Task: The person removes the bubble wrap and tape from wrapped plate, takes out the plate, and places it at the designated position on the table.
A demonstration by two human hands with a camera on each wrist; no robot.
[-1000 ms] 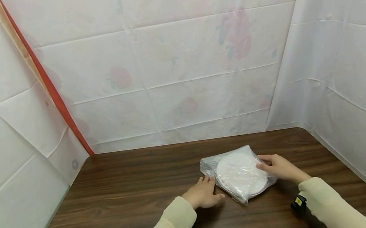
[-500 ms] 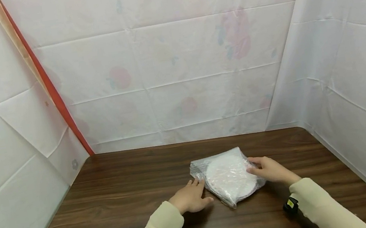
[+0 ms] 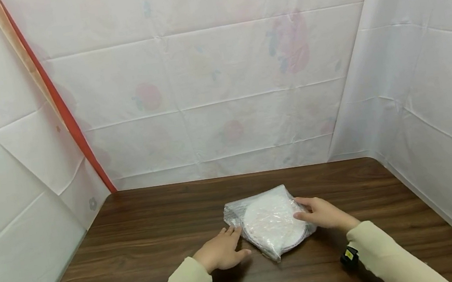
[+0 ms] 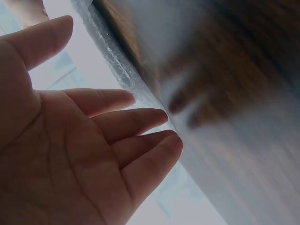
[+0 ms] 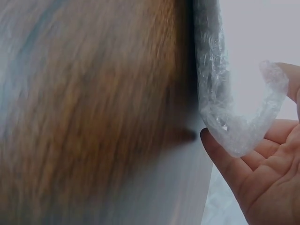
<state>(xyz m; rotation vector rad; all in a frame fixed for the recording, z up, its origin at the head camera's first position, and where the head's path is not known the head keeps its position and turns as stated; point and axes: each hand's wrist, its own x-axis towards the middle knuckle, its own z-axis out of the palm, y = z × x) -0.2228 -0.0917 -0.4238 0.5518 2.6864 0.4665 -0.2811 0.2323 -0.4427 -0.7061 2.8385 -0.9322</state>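
Observation:
A round, flat white object in clear bubble wrap point(image 3: 274, 222) lies on the brown wooden table point(image 3: 146, 255), right of the middle. My left hand point(image 3: 221, 250) is at its left side, fingers extended and fingertips right at the wrap's edge. In the left wrist view that palm point(image 4: 61, 145) faces the camera with nothing in it. My right hand point(image 3: 323, 214) holds the right edge of the package, thumb on top. The right wrist view shows the bubble-wrap edge point(image 5: 239, 136) between the thumb and the fingers, the lowest fingertip close to the tabletop.
White patterned sheets hang behind the table point(image 3: 218, 88) and along both sides. A red strip point(image 3: 69, 120) runs down the back left corner. A black device with a yellow mark point(image 3: 349, 257) sits at my right wrist.
The wrapped package has slid left across the table, with a slight shift toward me. Both hands have moved left with it, keeping their places at its two sides.

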